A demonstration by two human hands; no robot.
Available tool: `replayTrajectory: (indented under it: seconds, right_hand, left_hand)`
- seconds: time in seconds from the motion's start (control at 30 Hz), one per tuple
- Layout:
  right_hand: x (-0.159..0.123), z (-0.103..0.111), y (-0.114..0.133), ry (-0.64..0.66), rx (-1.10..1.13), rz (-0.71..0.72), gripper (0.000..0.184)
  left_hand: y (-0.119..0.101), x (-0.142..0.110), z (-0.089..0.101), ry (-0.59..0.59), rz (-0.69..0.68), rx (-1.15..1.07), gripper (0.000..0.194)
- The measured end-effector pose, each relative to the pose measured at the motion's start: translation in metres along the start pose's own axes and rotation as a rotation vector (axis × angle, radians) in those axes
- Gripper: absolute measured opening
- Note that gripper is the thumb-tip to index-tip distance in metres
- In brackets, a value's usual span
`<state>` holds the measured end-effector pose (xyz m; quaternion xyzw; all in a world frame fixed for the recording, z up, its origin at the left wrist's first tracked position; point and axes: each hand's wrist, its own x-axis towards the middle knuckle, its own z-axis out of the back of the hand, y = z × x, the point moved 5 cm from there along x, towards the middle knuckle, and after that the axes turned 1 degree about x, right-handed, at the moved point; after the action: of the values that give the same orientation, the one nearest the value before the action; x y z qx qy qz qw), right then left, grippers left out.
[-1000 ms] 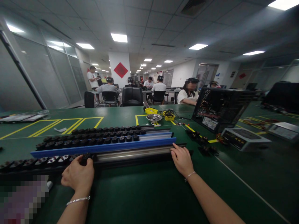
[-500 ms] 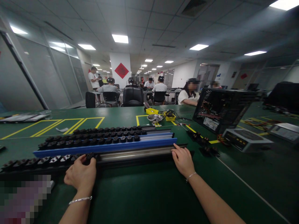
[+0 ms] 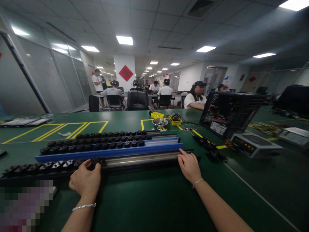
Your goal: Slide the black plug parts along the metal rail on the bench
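Observation:
A long metal rail (image 3: pixel 142 160) with a black edge lies across the table in front of me. Several black socket modules (image 3: pixel 57 165) sit in a row along its left part. My left hand (image 3: pixel 85 177) is closed with thumb and fingers around the rightmost black socket module (image 3: pixel 96 162) of that row, which the fingers partly cover. Near the rail's right end, my right hand (image 3: pixel 189 164) holds its edges, index finger at the far side and thumb nearer to me. Just behind runs a blue rail (image 3: pixel 164 148), with more modules in rows beyond it.
Loose black parts (image 3: pixel 214 156) lie right of the rails, with a power supply (image 3: pixel 253 145) and an open computer case (image 3: pixel 227 112) beyond. A metal bowl (image 3: pixel 159 122) and yellow bins (image 3: pixel 157 115) stand further back. A co-worker (image 3: pixel 195 96) sits across the table.
My left hand has shifted slightly to the right with the module between its fingers. My right hand stays in place on the rail.

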<state>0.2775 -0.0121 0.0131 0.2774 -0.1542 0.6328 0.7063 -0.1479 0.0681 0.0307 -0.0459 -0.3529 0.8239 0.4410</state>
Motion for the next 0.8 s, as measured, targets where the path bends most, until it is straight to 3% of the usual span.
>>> replayTrajectory:
  seconds: [0.8]
  right_hand:
    - [-0.0006,-0.0003,0.0006,-0.022,-0.017,0.014,0.035]
  left_hand:
    - [0.0,0.0007,-0.0059,0.011,-0.074,-0.016,0.049]
